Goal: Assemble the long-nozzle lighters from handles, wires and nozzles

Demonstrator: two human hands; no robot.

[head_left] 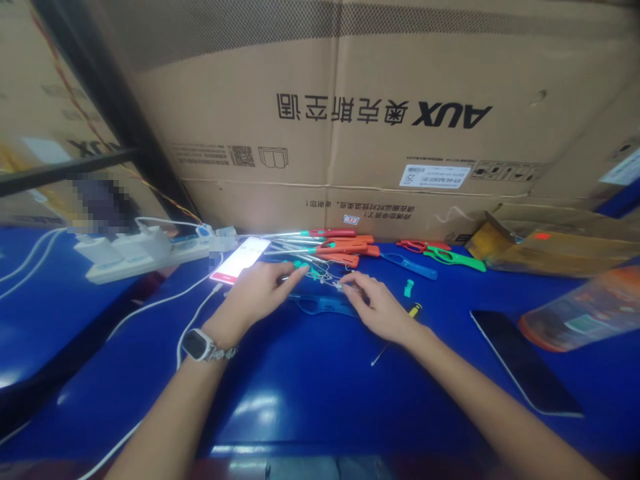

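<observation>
While hands (247,293) (383,308) pinch small parts (339,285), orange lighters (345,247) behind

Right hand (384,310) hides middle of screwdriver (415,310); pinched piece (338,285) too small to tell; jar (590,315) cut by right edge.

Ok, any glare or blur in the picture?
Head view: white glare on the blue table near its front edge, lit phone mostly washed out. Same head view: clear container blurred, small parts between left hand and right hand soft.
</observation>
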